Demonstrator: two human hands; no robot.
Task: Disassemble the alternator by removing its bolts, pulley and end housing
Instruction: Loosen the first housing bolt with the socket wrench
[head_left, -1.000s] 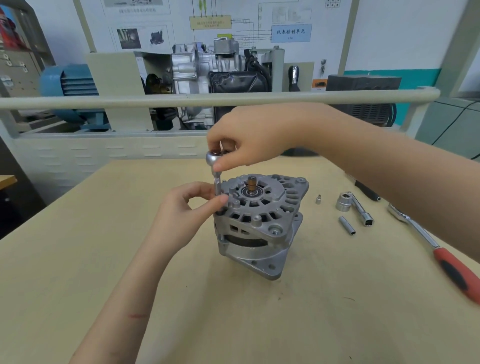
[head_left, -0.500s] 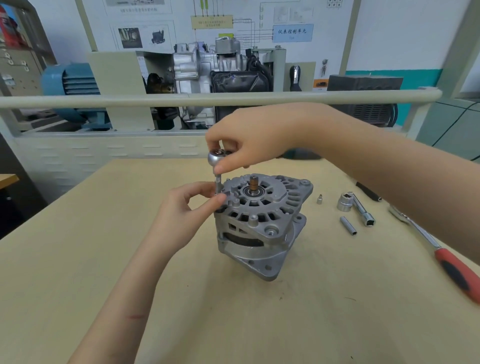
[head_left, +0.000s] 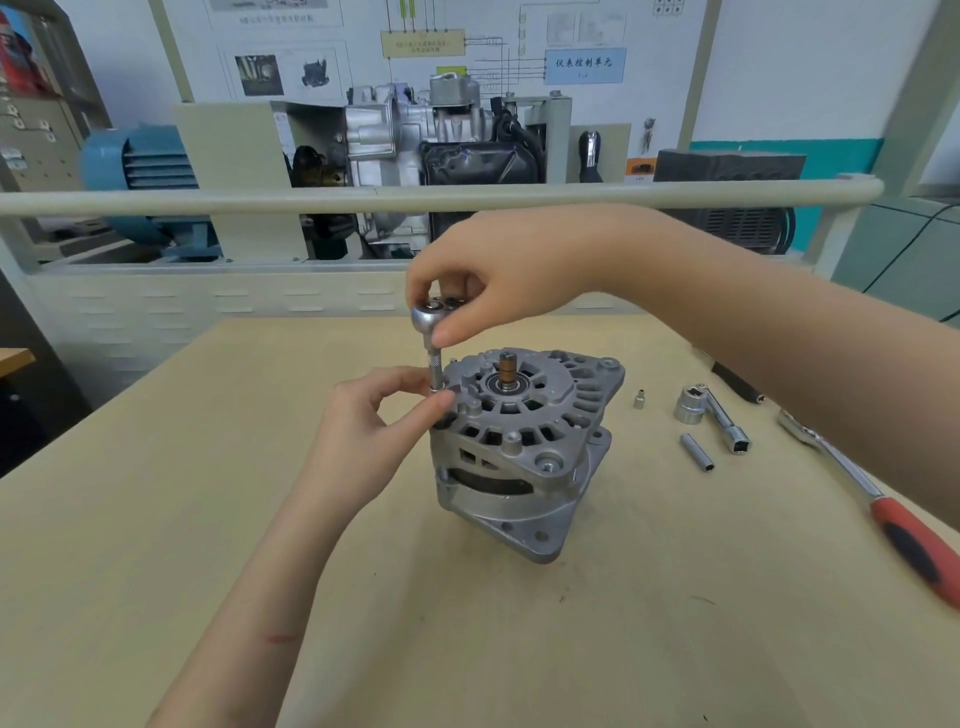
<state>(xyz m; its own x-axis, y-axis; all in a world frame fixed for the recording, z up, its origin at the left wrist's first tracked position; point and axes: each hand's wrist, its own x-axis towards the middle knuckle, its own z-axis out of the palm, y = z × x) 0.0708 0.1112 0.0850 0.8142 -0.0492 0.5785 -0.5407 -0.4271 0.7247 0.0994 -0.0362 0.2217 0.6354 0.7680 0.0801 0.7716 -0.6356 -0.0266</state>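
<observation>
The grey alternator (head_left: 519, 452) stands on the wooden table (head_left: 260, 545), shaft end up, with its bare shaft (head_left: 506, 371) sticking out and no pulley on it. A small ratchet with a socket (head_left: 434, 358) stands upright on a bolt at the housing's left rim. My right hand (head_left: 498, 275) grips the ratchet head from above. My left hand (head_left: 379, 426) pinches the socket's lower end against the housing with thumb and forefinger.
To the right of the alternator lie a small socket (head_left: 639, 400), a long socket (head_left: 697, 452), a wrench with a large socket (head_left: 714, 418) and a red-handled ratchet (head_left: 893, 519). A beige rail (head_left: 208, 200) and an engine display (head_left: 431, 135) stand behind the table.
The view has shifted slightly, so the alternator sits a little further right in frame. Both hands keep their hold on the ratchet and socket; my right hand's fingers have turned slightly on the head.
</observation>
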